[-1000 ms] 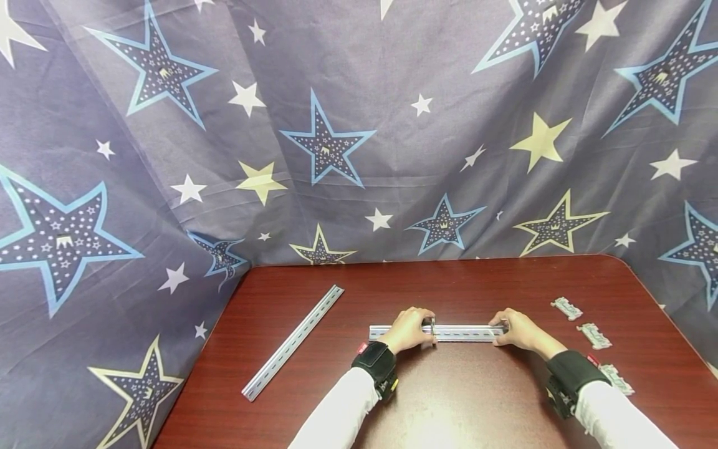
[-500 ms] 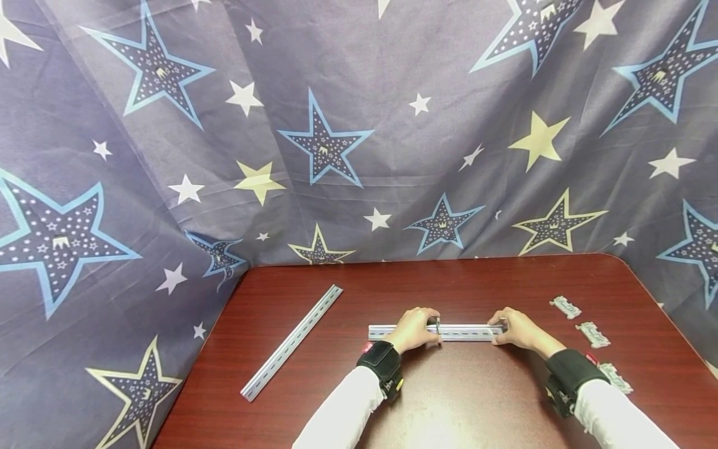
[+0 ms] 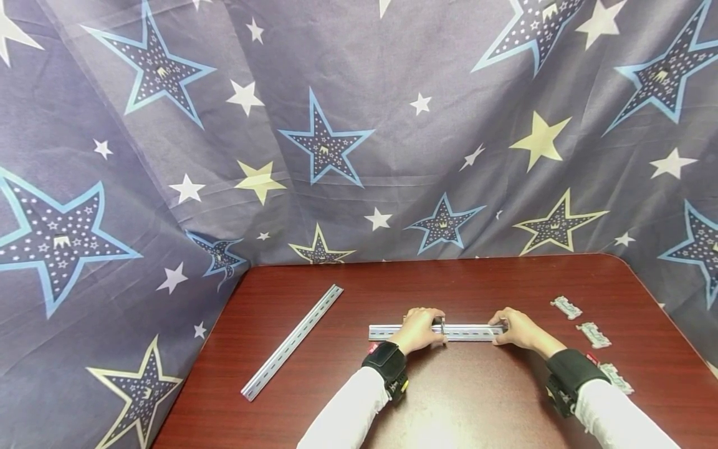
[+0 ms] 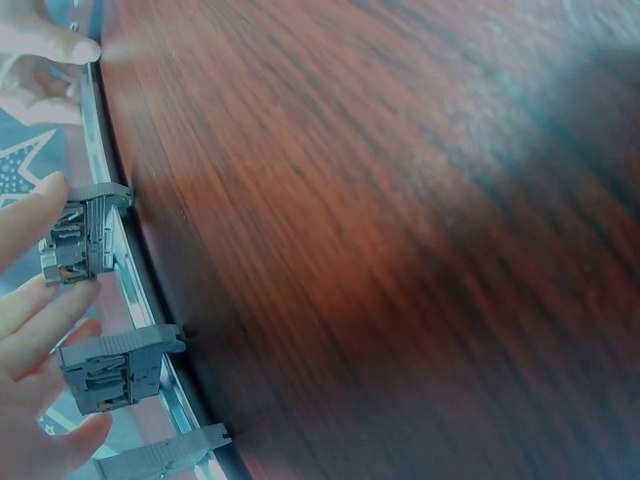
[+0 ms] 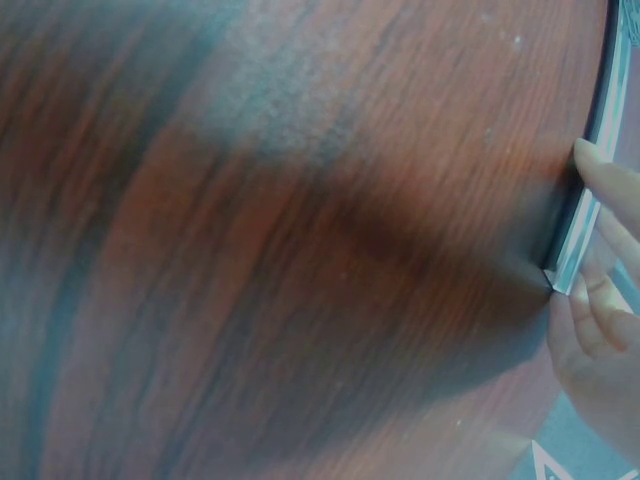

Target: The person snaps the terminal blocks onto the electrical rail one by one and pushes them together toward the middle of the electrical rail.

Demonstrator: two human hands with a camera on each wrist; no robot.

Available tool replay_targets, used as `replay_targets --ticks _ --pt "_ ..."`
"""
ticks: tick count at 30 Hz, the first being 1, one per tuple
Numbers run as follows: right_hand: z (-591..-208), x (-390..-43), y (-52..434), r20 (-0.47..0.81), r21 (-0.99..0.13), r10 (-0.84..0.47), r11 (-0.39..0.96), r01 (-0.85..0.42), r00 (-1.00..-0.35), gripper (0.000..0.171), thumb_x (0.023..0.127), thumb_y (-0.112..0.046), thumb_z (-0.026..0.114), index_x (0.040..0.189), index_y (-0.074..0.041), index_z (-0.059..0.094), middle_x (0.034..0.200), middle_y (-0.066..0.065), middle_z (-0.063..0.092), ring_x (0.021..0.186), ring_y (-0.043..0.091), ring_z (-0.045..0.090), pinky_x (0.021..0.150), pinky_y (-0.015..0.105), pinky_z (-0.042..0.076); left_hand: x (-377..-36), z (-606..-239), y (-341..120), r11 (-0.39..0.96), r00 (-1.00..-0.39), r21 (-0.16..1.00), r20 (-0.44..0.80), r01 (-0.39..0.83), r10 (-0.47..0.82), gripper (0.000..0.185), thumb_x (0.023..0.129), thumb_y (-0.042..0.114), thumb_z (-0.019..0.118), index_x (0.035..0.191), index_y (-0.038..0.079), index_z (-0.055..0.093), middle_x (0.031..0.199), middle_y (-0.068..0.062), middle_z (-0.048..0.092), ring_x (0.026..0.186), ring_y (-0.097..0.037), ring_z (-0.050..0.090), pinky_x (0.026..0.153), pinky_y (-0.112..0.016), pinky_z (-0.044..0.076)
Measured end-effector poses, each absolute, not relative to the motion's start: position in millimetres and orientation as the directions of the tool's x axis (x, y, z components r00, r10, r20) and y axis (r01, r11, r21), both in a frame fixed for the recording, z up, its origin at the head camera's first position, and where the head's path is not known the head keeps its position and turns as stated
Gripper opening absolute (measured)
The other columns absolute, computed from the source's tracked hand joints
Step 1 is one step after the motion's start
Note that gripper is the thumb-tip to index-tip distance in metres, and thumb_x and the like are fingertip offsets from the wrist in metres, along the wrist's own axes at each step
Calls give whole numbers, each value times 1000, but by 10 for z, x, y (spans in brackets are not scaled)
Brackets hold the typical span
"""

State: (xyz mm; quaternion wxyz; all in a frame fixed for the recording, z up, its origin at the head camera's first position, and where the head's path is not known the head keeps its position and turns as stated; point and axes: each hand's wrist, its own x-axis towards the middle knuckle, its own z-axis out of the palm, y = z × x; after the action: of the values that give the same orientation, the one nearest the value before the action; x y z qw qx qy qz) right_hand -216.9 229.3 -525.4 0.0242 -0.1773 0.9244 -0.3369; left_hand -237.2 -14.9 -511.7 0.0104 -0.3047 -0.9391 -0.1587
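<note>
A slotted metal DIN rail (image 3: 471,333) lies crosswise on the table. My left hand (image 3: 419,330) is over its middle, pinching a grey terminal block (image 4: 80,238) that sits on the rail. Two more blocks stand on the rail in the left wrist view: a second terminal block (image 4: 115,370) beside my fingers, and a third grey piece (image 4: 165,455) cut off by the frame's lower part. In the head view my left hand hides most of them. My right hand (image 3: 518,329) grips the rail's right end, thumb on the near edge; the rail's end (image 5: 562,278) shows there.
Another DIN rail (image 3: 291,343) lies slanted at the left of the reddish-brown table (image 3: 348,386). On the right lie three loose terminal blocks, a far one (image 3: 566,308), a middle one (image 3: 593,335) and a near one (image 3: 617,378) partly behind my right forearm. Star-patterned cloth (image 3: 381,156) hangs behind.
My left hand has slid a little to the right along the rail, together with the terminal block it pinches. My right hand and the rail have stayed put.
</note>
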Motion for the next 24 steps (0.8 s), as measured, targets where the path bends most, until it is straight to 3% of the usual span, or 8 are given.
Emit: replay_targets --ticks 18,24 --pt "-5245 -2164 2281 81 -613 -356 718 -328 -931 29 55 -8 77 80 -2 63 80 9 57 71 19 50 62 33 40 -2362 -5026 -200 764 -806 288 58 578 589 62 66 37 72 120 12 53 112 -3 58 103 -18 53 89 -31 35" --pt "-5233 -2153 2283 91 -614 -353 716 -332 -931 30 55 -8 77 80 -2 62 80 9 56 70 19 49 61 32 39 -2397 -4937 -324 764 -805 273 80 585 588 57 68 37 71 117 11 56 110 -5 59 102 -19 54 85 -30 40"
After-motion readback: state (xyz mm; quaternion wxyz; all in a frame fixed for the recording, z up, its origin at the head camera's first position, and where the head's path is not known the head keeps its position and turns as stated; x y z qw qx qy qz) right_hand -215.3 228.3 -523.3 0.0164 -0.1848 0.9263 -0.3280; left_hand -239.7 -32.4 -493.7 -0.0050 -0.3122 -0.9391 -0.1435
